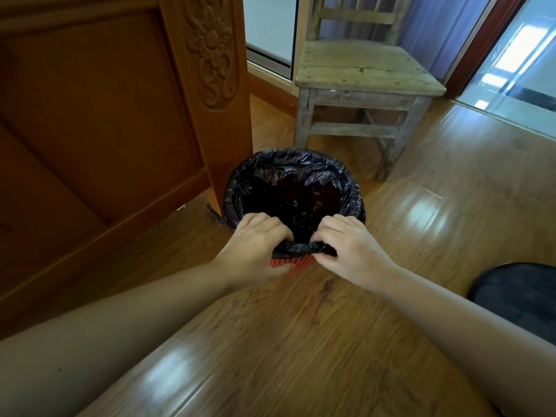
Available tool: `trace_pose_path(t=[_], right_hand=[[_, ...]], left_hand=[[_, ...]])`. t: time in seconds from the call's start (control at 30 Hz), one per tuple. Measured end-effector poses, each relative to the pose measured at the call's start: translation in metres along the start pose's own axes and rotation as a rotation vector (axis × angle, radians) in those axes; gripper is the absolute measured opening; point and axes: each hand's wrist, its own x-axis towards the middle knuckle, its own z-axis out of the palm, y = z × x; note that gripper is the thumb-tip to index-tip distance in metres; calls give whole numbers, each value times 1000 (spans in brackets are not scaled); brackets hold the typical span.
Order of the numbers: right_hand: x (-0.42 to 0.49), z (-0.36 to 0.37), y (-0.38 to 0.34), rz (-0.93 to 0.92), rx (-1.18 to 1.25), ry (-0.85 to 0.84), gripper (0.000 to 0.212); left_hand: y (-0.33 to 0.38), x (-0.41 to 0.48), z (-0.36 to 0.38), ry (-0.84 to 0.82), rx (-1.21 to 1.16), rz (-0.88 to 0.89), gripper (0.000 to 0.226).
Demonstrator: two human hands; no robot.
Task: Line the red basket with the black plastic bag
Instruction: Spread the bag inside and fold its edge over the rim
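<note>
Head view: a glossy wooden floor [316, 341] fills the lower frame. A large carved wooden furniture panel [99, 115] stands at the left, and a worn wooden chair [364, 73] stands behind. The red basket [290, 263] sits on the floor just beside the panel's corner post, in front of the chair. The black plastic bag [296, 188] lies inside it, its edge folded over the far and side rim. Left hand [255, 248] and right hand [352, 251] each have their grip closed on the bag's rolled edge at the near rim, where red mesh shows below.
</note>
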Motion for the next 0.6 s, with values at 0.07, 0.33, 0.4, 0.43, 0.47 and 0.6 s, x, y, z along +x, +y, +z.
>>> trace_pose_path(t=[0.07,0.33,0.4,0.43,0.47,0.6], right_hand=[[2,4,-6,-8,4,-2,15],[-3,3,-4,-96,3,13,19],[-4,2,0,-95,-3,10,20],[-4,2,1,-87,-4,10,20],[-4,1,3,-77,-4,12,20],[-8,-6,15,-25,-15,21,19]], left_hand=[[8,2,2,6,-14,29,27],[7,-2,3,13,26,2,16],[6,-3,2,23,16,-7,18],[5,-4,2,26,4,-17,19],[3,-5,2,30,-10,-30,20],[-3,-8,1,24,-41,-46,24]])
